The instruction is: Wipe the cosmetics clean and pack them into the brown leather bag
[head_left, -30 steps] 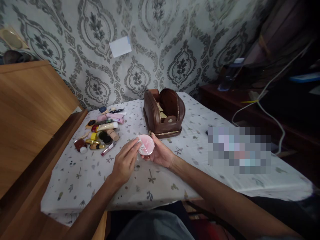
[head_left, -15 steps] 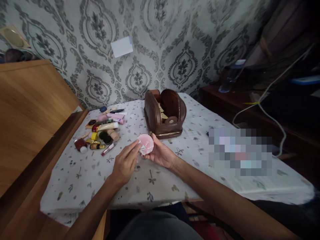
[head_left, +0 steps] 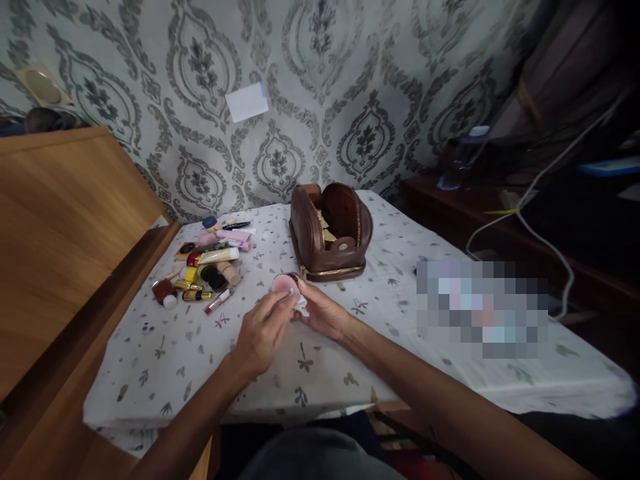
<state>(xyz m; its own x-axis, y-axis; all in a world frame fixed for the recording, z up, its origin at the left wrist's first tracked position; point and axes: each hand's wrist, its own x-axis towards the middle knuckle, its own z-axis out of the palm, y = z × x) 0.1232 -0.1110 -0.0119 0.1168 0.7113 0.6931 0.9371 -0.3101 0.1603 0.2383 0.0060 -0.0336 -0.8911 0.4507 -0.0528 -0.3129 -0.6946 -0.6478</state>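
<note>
Currently the table (head_left: pixel 400 373), under a white cloth printed with small leaves, spreads beneath both hands and runs back to the patterned wall. Left of the left hand stands a wooden panel (head_left: pixel 60 227), well apart from it. Beyond the hands, near the right hand's fingertips, sits a brown leather pouch (head_left: pixel 327 233), unzipped and gaping, with pale items inside that are too small to identify. Beyond and left of the left hand lies a cluster of cosmetics (head_left: pixel 205 263): tubes, small pots, lipsticks, a dark pen at the far edge.

Left hand (head_left: pixel 263 333): fingers curled, thumb and fingertips pressed against the near edge of a pink round compact (head_left: pixel 284 285). Right hand (head_left: pixel 323 313): cupped from the other side, fingers closed around the compact's right and underside. Compact sits between the two hands, tilted, just above the cloth and just short of the pouch. A small white piece (head_left: pixel 301 306) shows under it at the right thumb; cannot tell what it is.
</note>
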